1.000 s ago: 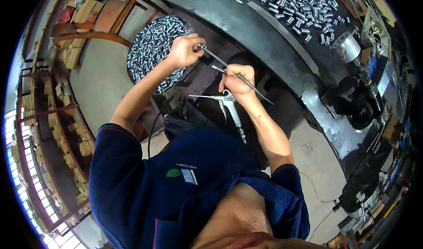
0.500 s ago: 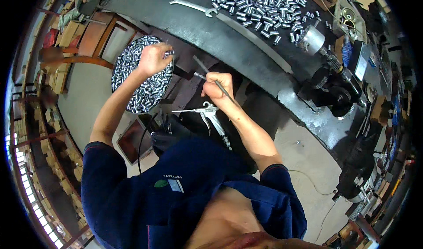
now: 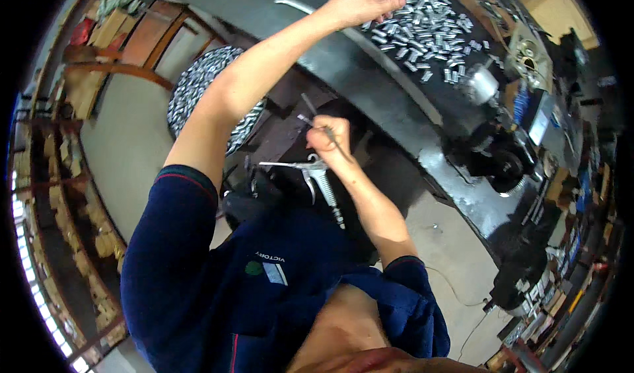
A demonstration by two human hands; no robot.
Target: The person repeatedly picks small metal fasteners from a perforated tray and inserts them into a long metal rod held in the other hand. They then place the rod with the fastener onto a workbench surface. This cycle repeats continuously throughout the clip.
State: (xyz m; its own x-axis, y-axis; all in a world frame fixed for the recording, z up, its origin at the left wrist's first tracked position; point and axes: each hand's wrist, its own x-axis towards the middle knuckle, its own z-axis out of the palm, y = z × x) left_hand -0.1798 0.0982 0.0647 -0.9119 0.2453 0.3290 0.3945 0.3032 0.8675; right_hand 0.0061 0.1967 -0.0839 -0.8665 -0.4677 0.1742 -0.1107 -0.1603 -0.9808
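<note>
My left hand (image 3: 362, 4) reaches far forward over a pile of small shiny metal sleeves (image 3: 429, 33) on the bench. Its fingers are bent and drawn together among the near sleeves; whatever they pinch is hidden. Lower down, my right hand (image 3: 329, 137) is closed around a thin dark rod (image 3: 308, 103), which slants up past the knuckles and back along the wrist. A small shiny metal end (image 3: 303, 118) also sticks out beside its fingers. Just below lies a silver air blow gun (image 3: 319, 178), its thin nozzle pointing left.
A round container of similar sleeves (image 3: 191, 89) stands at left, partly behind my left forearm. A wooden chair (image 3: 125, 72) is beyond it. The dark bench (image 3: 370, 102) bears a wrench (image 3: 294, 3), and a machine with a metal chuck (image 3: 481, 84) stands at right.
My left hand has left the container, where it held a small metal sleeve, and swung forward and right to the bench pile. My right hand stays nearly in place, still holding the rod.
</note>
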